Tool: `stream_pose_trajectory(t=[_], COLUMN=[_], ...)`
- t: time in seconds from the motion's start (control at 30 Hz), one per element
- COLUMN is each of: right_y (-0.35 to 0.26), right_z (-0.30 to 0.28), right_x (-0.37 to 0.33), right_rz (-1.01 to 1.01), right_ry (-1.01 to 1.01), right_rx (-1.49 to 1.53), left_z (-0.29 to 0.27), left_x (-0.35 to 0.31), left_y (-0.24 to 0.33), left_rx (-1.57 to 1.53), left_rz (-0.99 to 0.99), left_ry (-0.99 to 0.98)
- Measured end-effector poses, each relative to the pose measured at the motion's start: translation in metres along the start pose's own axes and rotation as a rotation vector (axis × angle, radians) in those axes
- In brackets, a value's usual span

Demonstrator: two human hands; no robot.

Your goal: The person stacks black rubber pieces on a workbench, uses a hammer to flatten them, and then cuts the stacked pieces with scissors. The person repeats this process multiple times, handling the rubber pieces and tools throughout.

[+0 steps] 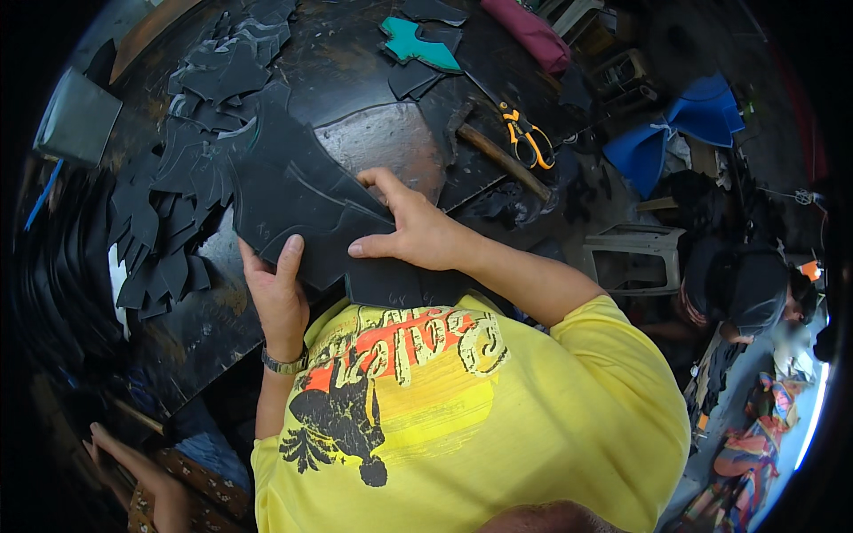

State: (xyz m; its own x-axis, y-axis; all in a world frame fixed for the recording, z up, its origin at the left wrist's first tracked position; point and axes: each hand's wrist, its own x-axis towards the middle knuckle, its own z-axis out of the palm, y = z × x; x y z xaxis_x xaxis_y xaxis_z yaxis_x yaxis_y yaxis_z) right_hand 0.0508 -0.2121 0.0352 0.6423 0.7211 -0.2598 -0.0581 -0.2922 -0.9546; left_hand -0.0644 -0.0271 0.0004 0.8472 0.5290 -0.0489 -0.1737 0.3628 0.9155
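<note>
Close to my body, both hands grip black flat cut pieces of sheet material (289,191) with chalk-like marks on them. My left hand (274,289) is closed on the near left edge, thumb on top and the other fingers mostly hidden below. My right hand (418,229) holds the right side, its thumb pressed on the surface and its index finger bent over the edge. Another dark piece (400,289) with pale marks lies below my right hand, against my shirt. Just beyond is a worn, shiny slab (386,147), partly covered by the pieces.
Piles of black cut pieces (227,75) cover the left of the dark table. Orange-handled scissors (529,140) and a wooden-handled tool (502,160) lie right, near a teal piece (418,44). A grey stool (633,259) and a person in a dark cap (737,284) are right; another person's hands (120,453) show lower left.
</note>
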Motion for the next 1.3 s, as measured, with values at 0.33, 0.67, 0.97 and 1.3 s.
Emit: stream_pose_trajectory(t=[0.33,0.67,0.97,1.3], right_y=[-0.033,0.042,0.016,0.021], right_z=[-0.182,-0.337,-0.27,-0.177], right_x=[-0.031,-0.015,0.023,0.151], right_rz=[-0.213,0.251,-0.056,-0.376], right_ry=[0.383,0.484,0.843,0.553], right_rx=[0.085,-0.273,-1.233,-1.256], left_z=[-0.016,-0.002,0.032,0.063], left_x=[0.008,0.009,0.062,0.127], left_y=[0.014,0.007,0.034,-0.014], left_rx=[0.037,0.221,0.786,0.888], left_rz=[0.115,-0.02,0.194,0.247], left_ry=[-0.343,-0.379,-0.661,-0.68])
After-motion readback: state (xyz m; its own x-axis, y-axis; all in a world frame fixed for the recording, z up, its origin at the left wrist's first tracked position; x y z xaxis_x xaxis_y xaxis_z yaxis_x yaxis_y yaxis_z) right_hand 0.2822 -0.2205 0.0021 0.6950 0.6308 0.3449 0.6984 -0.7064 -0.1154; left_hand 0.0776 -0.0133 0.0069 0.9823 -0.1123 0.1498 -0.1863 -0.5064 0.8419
